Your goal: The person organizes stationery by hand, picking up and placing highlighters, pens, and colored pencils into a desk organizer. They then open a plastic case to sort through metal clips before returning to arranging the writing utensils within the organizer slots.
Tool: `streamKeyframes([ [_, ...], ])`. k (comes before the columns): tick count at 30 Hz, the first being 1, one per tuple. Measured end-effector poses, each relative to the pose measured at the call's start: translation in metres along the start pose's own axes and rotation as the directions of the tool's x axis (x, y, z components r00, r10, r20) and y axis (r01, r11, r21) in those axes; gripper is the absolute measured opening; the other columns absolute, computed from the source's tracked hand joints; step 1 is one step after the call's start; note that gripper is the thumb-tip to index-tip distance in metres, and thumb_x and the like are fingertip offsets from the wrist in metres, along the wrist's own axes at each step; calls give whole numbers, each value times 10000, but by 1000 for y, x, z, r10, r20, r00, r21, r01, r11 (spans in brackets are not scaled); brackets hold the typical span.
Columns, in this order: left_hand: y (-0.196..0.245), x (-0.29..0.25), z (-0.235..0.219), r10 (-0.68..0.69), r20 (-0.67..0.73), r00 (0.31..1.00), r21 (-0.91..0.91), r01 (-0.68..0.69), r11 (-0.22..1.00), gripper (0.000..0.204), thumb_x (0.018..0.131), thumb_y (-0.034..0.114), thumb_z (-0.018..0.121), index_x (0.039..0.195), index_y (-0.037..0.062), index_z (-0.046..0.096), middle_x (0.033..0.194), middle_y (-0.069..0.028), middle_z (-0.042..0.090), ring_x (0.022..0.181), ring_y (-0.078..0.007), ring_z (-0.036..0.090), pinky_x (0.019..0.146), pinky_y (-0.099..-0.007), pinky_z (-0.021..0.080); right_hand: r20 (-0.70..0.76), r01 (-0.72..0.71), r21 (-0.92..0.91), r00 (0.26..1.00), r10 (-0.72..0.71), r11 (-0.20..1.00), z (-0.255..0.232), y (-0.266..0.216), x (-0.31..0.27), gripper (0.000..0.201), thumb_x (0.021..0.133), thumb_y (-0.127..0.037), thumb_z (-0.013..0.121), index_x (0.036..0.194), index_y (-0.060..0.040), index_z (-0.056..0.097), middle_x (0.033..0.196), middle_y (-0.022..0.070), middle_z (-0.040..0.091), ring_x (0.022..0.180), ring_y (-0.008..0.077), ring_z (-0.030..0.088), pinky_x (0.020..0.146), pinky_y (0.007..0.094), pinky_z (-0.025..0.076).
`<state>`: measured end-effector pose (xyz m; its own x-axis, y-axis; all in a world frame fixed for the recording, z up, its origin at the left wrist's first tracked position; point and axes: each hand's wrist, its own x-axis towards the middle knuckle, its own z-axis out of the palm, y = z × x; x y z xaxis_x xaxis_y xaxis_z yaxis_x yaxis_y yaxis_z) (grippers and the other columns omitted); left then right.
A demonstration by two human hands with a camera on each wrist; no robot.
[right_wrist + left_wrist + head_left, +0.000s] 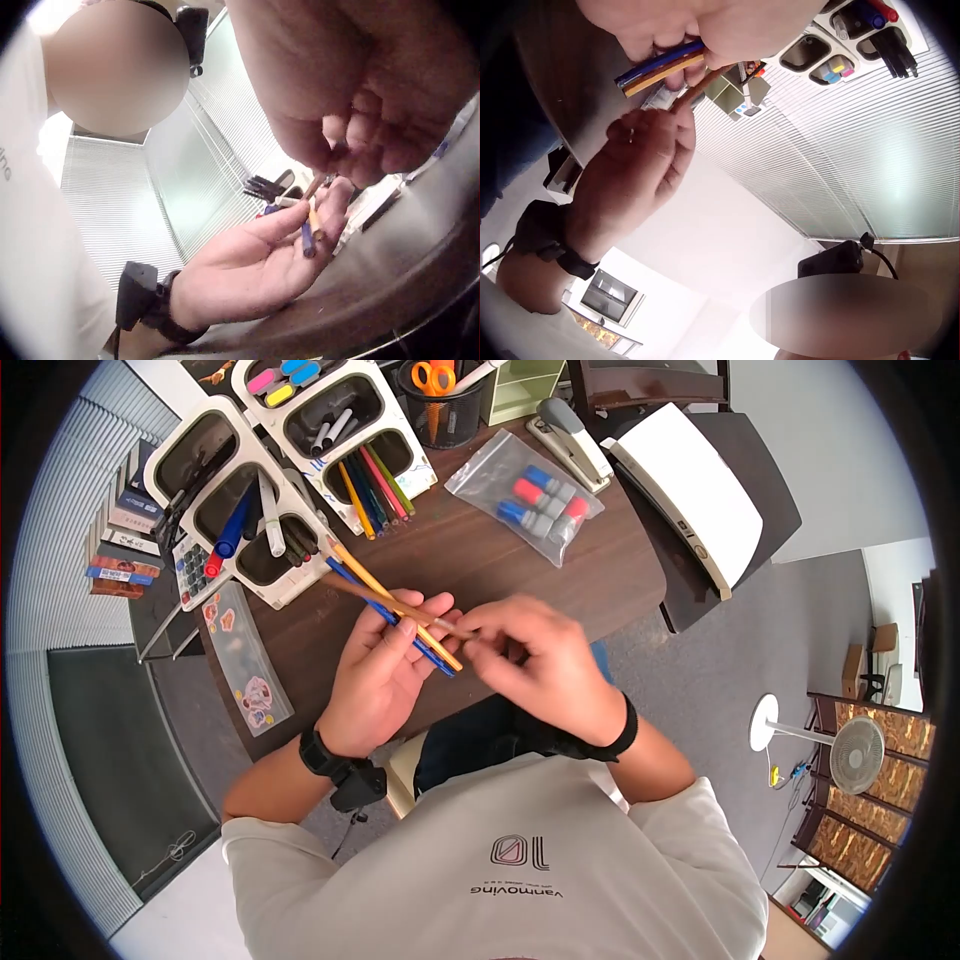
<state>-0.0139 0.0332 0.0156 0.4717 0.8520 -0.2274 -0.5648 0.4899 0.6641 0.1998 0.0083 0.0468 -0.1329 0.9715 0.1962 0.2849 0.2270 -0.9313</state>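
Observation:
In the head view the left hand (380,675) holds a blue pencil (432,657) and a yellow pencil (372,582) between thumb and fingers, side by side. A brown pencil (352,588) lies across them, its near end pinched by the thumb and fingertips of the right hand (540,665). The left wrist view shows the blue pencil (660,63) and the yellow one (664,75) under the left hand, with the brown pencil (697,88) reaching to the right hand (634,161). From the right wrist, the ends of the blue pencil (308,244) and yellow pencil (316,225) stick out of the left hand (247,274).
White organizers (300,435) with pens and colored pencils stand at the table's back left. Behind the hands are a bag of markers (530,500), a stapler (570,445) and a mesh cup (440,420). A stickered pouch (245,660) lies at the left edge.

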Motion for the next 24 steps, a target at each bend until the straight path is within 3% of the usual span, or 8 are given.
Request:
streamKeyframes([
  [3, 2, -1, 1, -34, 2, 999, 17, 34, 999, 333, 1112, 165, 446, 1438, 110, 486, 1460, -154, 570, 1373, -287, 544, 1161, -453, 427, -173, 213, 29, 963, -206, 977, -24, 6, 2, 199, 904, 33, 705, 1099, -2, 730, 936, 71, 701, 767, 124, 660, 699, 263, 542],
  [5, 6, -1, 4, -62, -16, 998, 30, 63, 998, 378, 1109, 169, 429, 1478, 96, 462, 1471, -168, 560, 1372, -291, 546, 1165, -452, 424, -289, 155, 290, 955, -67, 944, -36, -3, -2, 197, 927, 52, 689, 1121, 26, 711, 948, 64, 717, 803, 118, 671, 727, 266, 552],
  [7, 10, 0, 6, -126, -31, 992, -23, 125, 992, 464, 1083, 150, 405, 1538, 56, 401, 1490, -202, 538, 1371, -303, 547, 1168, -450, 424, -366, 199, 356, 929, -59, 913, -44, -12, 3, 195, 945, 65, 676, 1138, 43, 692, 957, 66, 731, 822, 121, 684, 763, 277, 558],
  [9, 10, -1, 6, -110, -26, 994, -26, 110, 994, 489, 1072, 142, 394, 1550, 43, 382, 1494, -214, 531, 1370, -309, 548, 1165, -451, 428, -398, 194, 303, 915, -60, 933, -43, -15, 16, 195, 929, 53, 712, 1122, 30, 714, 954, 72, 740, 804, 109, 684, 803, 282, 555],
  [10, 10, -2, 6, -98, -18, 995, -23, 98, 995, 513, 1060, 134, 382, 1562, 31, 364, 1499, -227, 524, 1369, -314, 549, 1163, -451, 431, -406, 226, 106, 899, -165, 968, -40, -13, 25, 192, 917, 40, 732, 1107, 17, 726, 947, 69, 741, 785, 112, 686, 819, 282, 552],
  [13, 9, -1, 4, -93, -55, 994, -29, 91, 995, 455, 1074, 110, 424, 1524, 41, 407, 1483, -239, 536, 1376, -342, 545, 1156, -463, 440, -273, 377, -436, 810, -520, 817, -26, -6, 62, 216, 863, -4, 771, 1074, -38, 744, 912, 94, 723, 749, 249, 694, 822, 340, 571],
  [15, 10, -1, 3, -86, -57, 995, -26, 85, 996, 424, 1077, 112, 447, 1495, 49, 433, 1476, -235, 543, 1370, -339, 551, 1145, -469, 451, -144, 375, -535, 842, -520, 757, -14, -2, 80, 245, 869, -12, 732, 1112, -39, 721, 912, 129, 712, 803, 318, 696, 783, 393, 579],
  [24, 14, -1, -1, -110, -65, 992, -45, 107, 993, 302, 1091, 128, 500, 1388, 79, 494, 1431, -213, 579, 1319, -324, 591, 1060, -482, 524, -38, 317, -422, 930, -366, 849, 11, 12, 107, 277, 893, -14, 644, 1168, -23, 683, 990, 192, 703, 882, 392, 696, 766, 447, 576],
])
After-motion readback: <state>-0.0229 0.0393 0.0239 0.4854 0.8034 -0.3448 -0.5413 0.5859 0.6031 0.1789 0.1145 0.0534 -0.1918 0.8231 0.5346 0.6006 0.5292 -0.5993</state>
